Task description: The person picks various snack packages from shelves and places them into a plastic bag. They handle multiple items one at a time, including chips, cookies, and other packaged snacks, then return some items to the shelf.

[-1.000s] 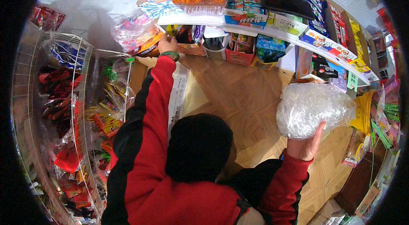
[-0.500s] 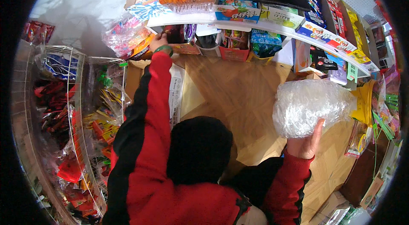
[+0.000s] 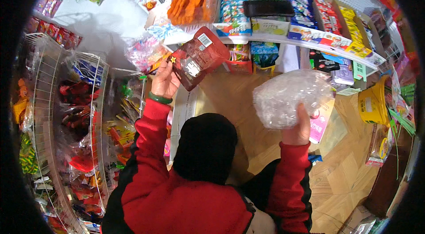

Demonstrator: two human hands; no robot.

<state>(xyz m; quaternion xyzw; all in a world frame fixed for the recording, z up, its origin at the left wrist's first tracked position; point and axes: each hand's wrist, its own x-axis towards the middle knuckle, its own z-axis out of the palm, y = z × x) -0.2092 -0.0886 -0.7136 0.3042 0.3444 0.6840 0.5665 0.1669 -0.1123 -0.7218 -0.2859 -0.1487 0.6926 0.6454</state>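
Note:
My left hand (image 3: 164, 82), with a green bangle at its wrist, grips a dark red-brown pouch (image 3: 201, 57) by its lower left corner. The pouch is held up in front of the shelf edge, its back with a white label turned upward. On the other side, my right hand (image 3: 299, 128) holds a bulky bundle of clear crinkled plastic (image 3: 287, 97), thumb on the near side. Its other fingers are hidden beneath the plastic. Partly behind this bundle shows a pink and white box (image 3: 322, 123).
A curved white shelf (image 3: 265, 39) carries boxes of small packets, a tub of orange snacks (image 3: 190, 3) and a black phone-like slab (image 3: 268, 8). Wire racks (image 3: 95, 114) full of packets line the left. A yellow bucket (image 3: 371, 101) stands right, above the wooden floor (image 3: 226, 96).
My left hand has drawn back from under the shelf and lifted the pouch into view. My right hand with the plastic bundle has shifted left, and the pink box now shows.

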